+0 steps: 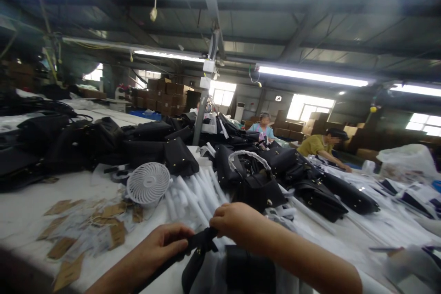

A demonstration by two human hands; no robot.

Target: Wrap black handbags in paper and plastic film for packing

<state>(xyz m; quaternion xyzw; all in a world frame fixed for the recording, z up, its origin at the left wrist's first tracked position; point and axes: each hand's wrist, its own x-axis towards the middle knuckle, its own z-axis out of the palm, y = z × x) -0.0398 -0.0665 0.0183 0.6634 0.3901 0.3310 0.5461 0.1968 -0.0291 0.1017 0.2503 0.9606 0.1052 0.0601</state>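
A black strap (200, 238) stretches between my two hands at the near edge of the table. My left hand (170, 241) grips it with the thumb along its top, and a length trails down toward the lower left. My right hand (227, 221) is closed on the strap's other end, fingertips pinched together. Just below lies a black bag (250, 268), partly covered by clear plastic wrap and my right forearm. A small black piece (193, 268) hangs under the strap; its kind is unclear. Rolled white foam tubes (196, 190) spread out beyond my hands.
A white round fan (149, 183) stands left of the foam tubes. Brown tags (115, 232) in small plastic bags lie scattered at left. Black handbags (260, 188) are heaped across the table around a metal post (200, 119). Two people work at the far side, one in a yellow top (310, 144).
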